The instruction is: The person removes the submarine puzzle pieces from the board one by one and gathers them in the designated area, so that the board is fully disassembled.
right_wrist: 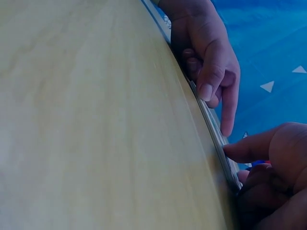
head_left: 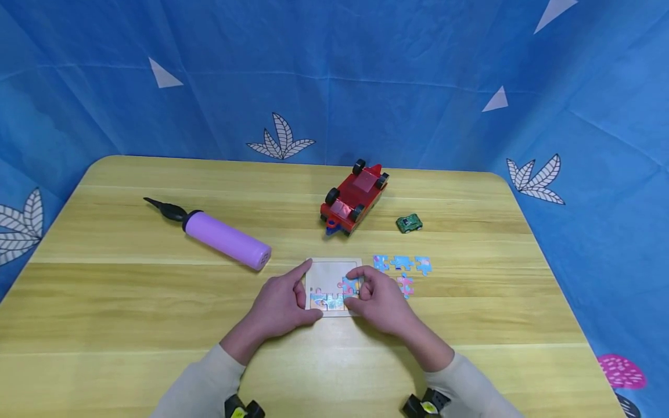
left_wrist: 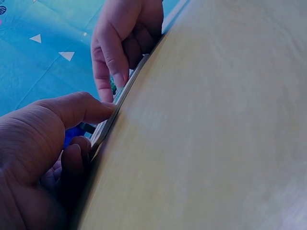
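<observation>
A square puzzle tray [head_left: 326, 273] with a pale rim lies flat on the table. Joined puzzle pieces [head_left: 326, 301] fill its bottom row, and a pink and blue puzzle piece [head_left: 348, 285] sits above them at the right side. My left hand [head_left: 282, 302] grips the tray's left side, forefinger at the upper corner and thumb on the lower rim. With thumb and forefinger spread over that right-hand piece, my right hand [head_left: 384, 299] holds it at top and bottom, hiding part of it. Both wrist views show fingertips at the tray's thin edge, its top seen only edge-on.
Several loose puzzle pieces [head_left: 402, 263] lie right of the tray. Behind are an upturned red toy car [head_left: 355, 197] and a small green toy car [head_left: 409, 223]. A purple hand pump [head_left: 227, 238] lies at the left. A blue cloth [head_left: 329, 75] hangs behind the table [head_left: 130, 325].
</observation>
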